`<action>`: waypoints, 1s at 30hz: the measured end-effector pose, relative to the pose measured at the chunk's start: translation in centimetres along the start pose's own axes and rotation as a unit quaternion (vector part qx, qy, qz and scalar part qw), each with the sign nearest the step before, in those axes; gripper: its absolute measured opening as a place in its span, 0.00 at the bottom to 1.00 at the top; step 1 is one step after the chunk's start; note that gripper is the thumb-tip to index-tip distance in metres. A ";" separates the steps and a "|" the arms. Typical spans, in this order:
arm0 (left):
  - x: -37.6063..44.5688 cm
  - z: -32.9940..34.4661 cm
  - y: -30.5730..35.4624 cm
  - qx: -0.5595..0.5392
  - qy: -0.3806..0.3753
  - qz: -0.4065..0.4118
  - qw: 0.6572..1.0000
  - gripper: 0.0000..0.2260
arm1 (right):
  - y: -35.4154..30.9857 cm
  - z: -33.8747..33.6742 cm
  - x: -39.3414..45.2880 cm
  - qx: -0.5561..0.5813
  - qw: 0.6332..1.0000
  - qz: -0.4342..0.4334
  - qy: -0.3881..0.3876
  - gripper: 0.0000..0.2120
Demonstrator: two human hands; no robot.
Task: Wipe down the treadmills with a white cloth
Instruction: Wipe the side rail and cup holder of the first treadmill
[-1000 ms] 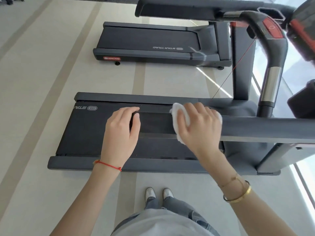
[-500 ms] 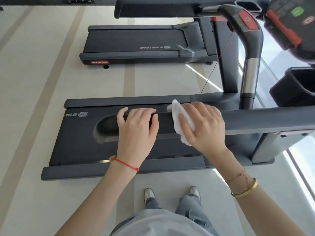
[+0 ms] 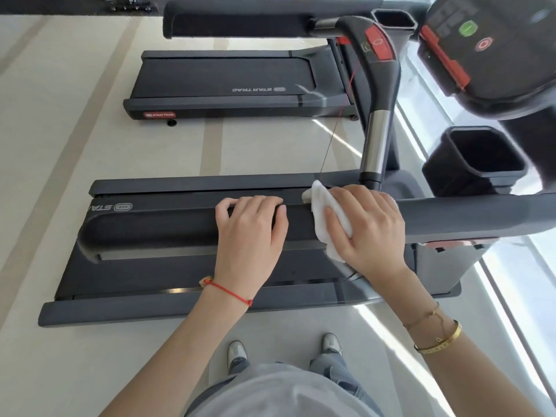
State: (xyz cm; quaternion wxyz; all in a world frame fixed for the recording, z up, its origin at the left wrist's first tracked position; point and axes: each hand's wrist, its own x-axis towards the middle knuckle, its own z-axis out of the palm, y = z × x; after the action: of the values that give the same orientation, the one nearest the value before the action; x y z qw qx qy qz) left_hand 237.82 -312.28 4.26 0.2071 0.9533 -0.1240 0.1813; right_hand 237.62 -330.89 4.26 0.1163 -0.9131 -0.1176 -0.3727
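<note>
One dark padded handrail [image 3: 451, 218] is gripped by the left hand [image 3: 249, 233]; the crumpled white cloth [image 3: 328, 218] is clutched in the right hand [image 3: 370, 230], and a further stroke along it is likely needed.

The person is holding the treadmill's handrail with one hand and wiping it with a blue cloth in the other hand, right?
Almost. The cloth is white, not blue; the head view shows it. The rest holds: the left hand grips the handrail, and the right hand presses the cloth against that same rail.
</note>
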 end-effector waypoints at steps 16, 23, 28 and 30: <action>1.9 7.7 16.0 -0.018 0.011 0.002 1.000 0.10 | 21.2 -7.9 -3.7 0.009 0.997 0.018 -0.068 0.11; 2.2 8.9 19.0 -0.006 0.013 -0.009 1.000 0.12 | 18.6 -6.4 -3.9 -0.014 0.998 0.022 -0.048 0.12; 2.2 9.1 19.4 0.007 0.027 -0.018 0.999 0.12 | 21.0 -7.1 -5.0 0.005 0.993 -0.101 -0.058 0.14; 2.2 9.3 19.3 0.009 0.023 -0.017 1.000 0.11 | 23.0 -8.0 -5.0 0.009 0.996 -0.064 -0.056 0.14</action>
State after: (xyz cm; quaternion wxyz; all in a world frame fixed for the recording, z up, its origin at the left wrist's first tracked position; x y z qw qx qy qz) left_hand 236.54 -333.75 4.02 0.2046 0.9526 -0.1018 0.2010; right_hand 235.87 -355.69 3.38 0.0938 -0.9221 -0.1855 -0.3264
